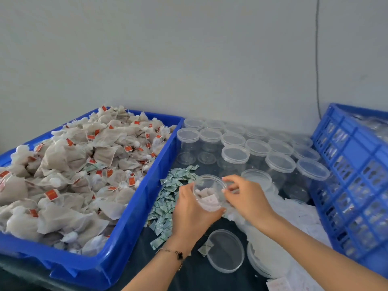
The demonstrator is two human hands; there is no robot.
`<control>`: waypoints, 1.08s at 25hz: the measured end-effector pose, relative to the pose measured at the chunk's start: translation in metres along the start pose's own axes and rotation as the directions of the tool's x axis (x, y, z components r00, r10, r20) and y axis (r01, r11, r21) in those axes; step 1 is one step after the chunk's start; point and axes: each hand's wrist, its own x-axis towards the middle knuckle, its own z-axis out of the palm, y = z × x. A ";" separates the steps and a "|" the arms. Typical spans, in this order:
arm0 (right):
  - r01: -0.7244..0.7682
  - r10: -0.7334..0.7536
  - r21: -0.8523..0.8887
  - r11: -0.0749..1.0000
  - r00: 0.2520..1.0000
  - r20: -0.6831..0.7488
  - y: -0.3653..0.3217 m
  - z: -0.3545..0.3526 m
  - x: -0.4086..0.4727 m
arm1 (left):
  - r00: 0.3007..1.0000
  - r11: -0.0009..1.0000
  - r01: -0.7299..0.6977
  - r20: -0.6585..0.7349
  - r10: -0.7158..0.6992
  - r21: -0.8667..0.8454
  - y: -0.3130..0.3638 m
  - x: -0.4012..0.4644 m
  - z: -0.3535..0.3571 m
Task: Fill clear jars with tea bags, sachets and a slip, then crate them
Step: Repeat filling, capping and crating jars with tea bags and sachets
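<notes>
My left hand [192, 213] grips an open clear jar [209, 193], tilted with its mouth toward me and pale tea bags inside. My right hand [244, 196] has its fingertips at the jar's rim on the right side; what they pinch cannot be made out. A loose clear lid [225, 250] lies flat on the dark table in front of the jar. Small green-white sachets [168, 198] are strewn to the left of the jar. White paper slips [294, 215] lie in a heap to the right, under my right forearm.
A large blue tub [126, 219] heaped with tea bags [69, 177] with red tags fills the left. Several lidded empty jars [258, 152] stand at the back by the wall. A blue lattice crate [357, 185] stands at the right, holding clear jars.
</notes>
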 end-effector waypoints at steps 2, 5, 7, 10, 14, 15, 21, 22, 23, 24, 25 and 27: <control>0.016 -0.006 0.120 0.993 0.997 -0.076 -0.014 -0.025 -0.005 | 0.992 0.993 -0.108 -0.064 0.105 -0.041 0.021 -0.002 -0.005; 0.199 -0.174 0.131 0.971 0.967 -0.184 -0.038 -0.077 -0.033 | 0.920 0.915 -0.368 -0.205 0.333 -0.164 0.064 -0.011 -0.016; 0.295 -0.268 0.093 0.951 0.936 -0.227 -0.047 -0.112 -0.058 | 0.843 0.826 -0.526 -0.254 0.474 -0.204 0.093 -0.019 -0.016; 0.386 -0.381 -0.045 0.922 0.878 -0.290 -0.051 -0.152 -0.089 | 0.759 0.729 -0.650 -0.223 0.611 -0.214 0.125 -0.024 -0.013; 0.381 -0.391 -0.099 0.919 0.856 -0.337 -0.041 -0.187 -0.119 | 0.673 0.646 -0.737 -0.136 0.727 -0.200 0.161 -0.029 0.000; 0.375 -0.403 -0.146 0.915 0.852 -0.336 -0.038 -0.196 -0.123 | 0.641 0.609 -0.763 -0.131 0.757 -0.216 0.169 -0.033 0.004; 0.352 -0.419 -0.351 0.868 0.898 -0.136 -0.020 -0.307 -0.117 | 0.665 0.589 -0.639 0.030 0.746 -0.494 0.267 -0.032 0.040; 0.316 -0.407 -0.406 0.857 0.899 -0.160 -0.018 -0.332 -0.113 | 0.656 0.589 -0.627 0.062 0.752 -0.511 0.290 -0.028 0.052; 0.258 -0.383 -0.448 0.856 0.898 -0.214 -0.015 -0.356 -0.109 | 0.641 0.590 -0.618 0.100 0.761 -0.520 0.315 -0.023 0.064; 0.191 -0.356 -0.484 0.854 0.893 -0.276 -0.012 -0.380 -0.105 | 0.627 0.597 -0.613 0.142 0.766 -0.517 0.341 -0.019 0.078; 0.123 -0.332 -0.521 0.845 0.884 -0.330 -0.008 -0.401 -0.102 | 0.615 0.613 -0.618 0.184 0.767 -0.493 0.366 -0.016 0.091; -0.016 -0.288 -0.595 0.804 0.864 -0.413 0.007 -0.437 -0.099 | 0.585 0.620 -0.673 0.223 0.780 -0.402 0.409 -0.012 0.122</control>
